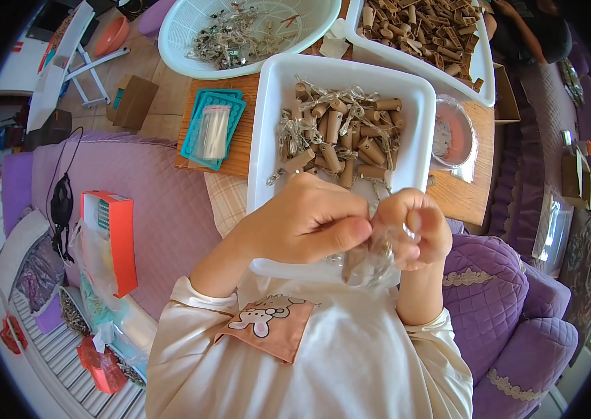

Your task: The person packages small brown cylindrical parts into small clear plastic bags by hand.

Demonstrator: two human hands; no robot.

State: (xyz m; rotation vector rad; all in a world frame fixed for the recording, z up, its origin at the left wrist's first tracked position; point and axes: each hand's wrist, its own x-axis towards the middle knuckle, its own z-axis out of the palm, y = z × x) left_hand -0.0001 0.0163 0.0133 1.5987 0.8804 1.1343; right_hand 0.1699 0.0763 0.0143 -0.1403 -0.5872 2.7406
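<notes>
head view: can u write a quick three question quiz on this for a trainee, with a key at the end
1. Multiple choice: what lies with the brown tubes in the white tub nearest the person? A) green bottles B) tangled shiny strands C) folded towels
2. True or false: the red-orange box is to the left of both the left hand and the right hand.
3. Fill in the colour: a clear packet rests on the ____ trays.

Key:
1. B
2. True
3. Turquoise
</notes>
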